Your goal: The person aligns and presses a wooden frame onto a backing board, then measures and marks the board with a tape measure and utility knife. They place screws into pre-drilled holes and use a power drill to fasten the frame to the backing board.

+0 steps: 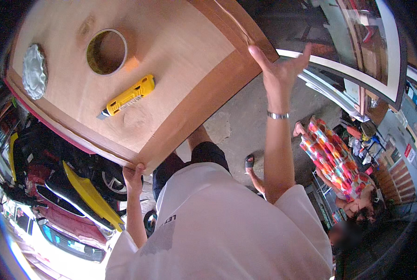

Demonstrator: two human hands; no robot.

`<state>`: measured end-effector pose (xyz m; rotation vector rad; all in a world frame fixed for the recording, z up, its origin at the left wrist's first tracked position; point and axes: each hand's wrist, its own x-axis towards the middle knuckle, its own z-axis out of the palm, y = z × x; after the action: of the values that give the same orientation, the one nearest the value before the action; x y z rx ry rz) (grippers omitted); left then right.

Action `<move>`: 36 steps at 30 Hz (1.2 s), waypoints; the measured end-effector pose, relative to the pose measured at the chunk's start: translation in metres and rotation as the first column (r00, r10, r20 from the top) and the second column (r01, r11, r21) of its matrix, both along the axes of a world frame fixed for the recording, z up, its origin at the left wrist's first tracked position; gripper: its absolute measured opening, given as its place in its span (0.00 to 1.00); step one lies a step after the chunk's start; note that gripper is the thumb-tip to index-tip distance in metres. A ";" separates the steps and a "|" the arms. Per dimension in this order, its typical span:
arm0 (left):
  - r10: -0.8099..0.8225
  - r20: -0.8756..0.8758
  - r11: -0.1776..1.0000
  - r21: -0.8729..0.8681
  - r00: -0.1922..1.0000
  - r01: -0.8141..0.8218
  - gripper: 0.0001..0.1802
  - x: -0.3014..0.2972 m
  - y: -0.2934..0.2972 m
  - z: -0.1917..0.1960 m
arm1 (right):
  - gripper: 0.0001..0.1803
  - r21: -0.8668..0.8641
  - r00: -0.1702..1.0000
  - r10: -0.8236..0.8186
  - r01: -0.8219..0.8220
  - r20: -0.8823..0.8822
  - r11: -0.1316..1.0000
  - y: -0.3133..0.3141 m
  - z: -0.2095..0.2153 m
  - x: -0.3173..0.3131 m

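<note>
Wooden panel (171, 60), framed with darker edging, held up at two corners.

The near corner is gripped by the left hand (133, 175), fingers curled over the edge; the far corner is pressed by the right hand (278, 70), fingers spread wide. Beyond the left hand, a yellow utility knife (126, 97), a tape roll (106, 52) and a white ruffled disc (34, 71) are seen on the panel.

We cannot see the fingertips of the left hand (133, 176), tucked under the wooden panel (180, 60). The panel's top runs off the frame, and the seated person (339, 163) has a blurred face
</note>
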<state>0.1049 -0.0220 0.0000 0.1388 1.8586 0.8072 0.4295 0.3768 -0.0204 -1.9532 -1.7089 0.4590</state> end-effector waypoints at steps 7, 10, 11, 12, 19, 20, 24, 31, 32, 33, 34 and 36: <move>-0.017 -0.002 1.000 -0.016 1.000 0.017 0.26 -0.008 -0.001 -0.009 | 0.79 0.087 0.996 0.079 -0.075 -0.036 0.993 0.029 -0.002 -0.018; -0.089 -0.010 0.996 -0.026 0.996 0.088 0.24 -0.011 -0.019 -0.015 | 0.76 -0.020 0.992 0.032 -0.034 -0.126 0.999 0.005 0.000 -0.004; -0.070 -0.009 0.998 0.007 0.998 0.070 0.24 -0.009 -0.019 -0.015 | 0.72 -0.043 0.991 0.047 -0.053 -0.129 0.998 0.006 0.000 -0.005; -0.061 -0.002 0.997 0.038 0.998 0.061 0.24 -0.005 -0.004 -0.007 | 0.69 -0.067 0.990 0.053 -0.062 -0.127 0.996 0.005 0.000 -0.004; -0.148 0.060 0.989 0.030 0.987 0.147 0.28 -0.012 -0.003 -0.007 | 0.36 -0.250 0.916 0.257 -0.339 -0.308 0.907 0.042 0.005 -0.009; -0.173 0.100 0.985 0.010 0.980 0.173 0.28 -0.018 -0.008 -0.010 | 0.35 -0.292 0.893 0.253 -0.371 -0.372 0.881 0.044 0.006 -0.009; -0.163 -0.004 0.987 -0.004 0.987 0.163 0.26 -0.011 0.001 -0.003 | 0.32 -0.389 0.889 0.326 -0.438 -0.321 0.810 0.054 0.010 -0.011; -0.238 0.022 0.971 -0.010 0.971 0.238 0.24 -0.019 -0.001 -0.006 | 0.30 -0.467 0.929 0.366 -0.347 -0.053 0.813 0.052 0.016 -0.024; -0.221 0.014 0.975 0.005 0.975 0.221 0.24 -0.018 0.000 -0.007 | 0.30 -0.474 0.930 0.366 -0.333 -0.023 0.815 0.052 0.017 -0.025; -0.202 0.007 0.979 0.020 0.979 0.202 0.24 -0.015 0.002 -0.005 | 0.31 -0.431 0.925 0.380 -0.352 -0.023 0.831 0.049 0.011 -0.022; -0.182 0.001 0.983 0.035 0.983 0.182 0.25 -0.014 0.002 -0.005 | 0.32 -0.373 0.908 0.418 -0.384 0.011 0.845 0.045 0.010 -0.017; -0.174 0.009 0.985 -0.002 0.985 0.174 0.27 -0.017 -0.005 -0.007 | 0.33 -0.255 0.869 0.486 -0.451 0.095 0.855 0.037 0.012 -0.009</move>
<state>0.0879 -0.0269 -0.0066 0.2912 1.8114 0.6827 0.4209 0.4140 -0.0085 -1.7369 -2.3429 0.7155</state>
